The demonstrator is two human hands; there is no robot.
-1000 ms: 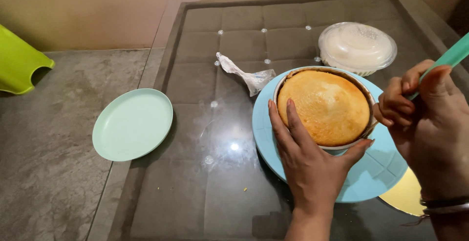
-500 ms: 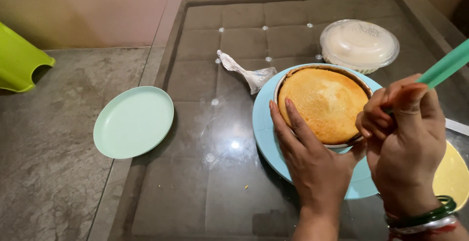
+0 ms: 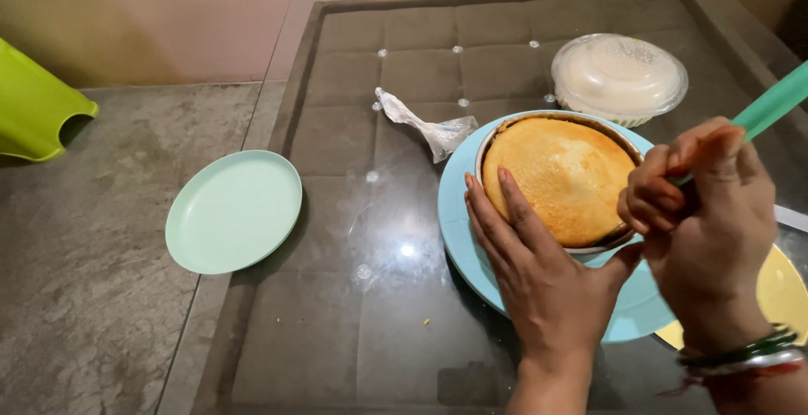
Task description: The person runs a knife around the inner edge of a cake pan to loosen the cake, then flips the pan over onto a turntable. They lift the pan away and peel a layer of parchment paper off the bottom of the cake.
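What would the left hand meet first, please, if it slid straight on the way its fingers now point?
Probably the crumpled plastic wrapper: the left hand points up-left along the cake tin's rim, though depth is unclear.

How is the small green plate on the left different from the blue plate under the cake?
The green plate is smaller and lies bare, away from both hands. The blue plate is larger and carries the cake tin, which the left hand steadies. The green plate straddles the glass table's edge; the blue one sits fully on it. Both are round and pastel.
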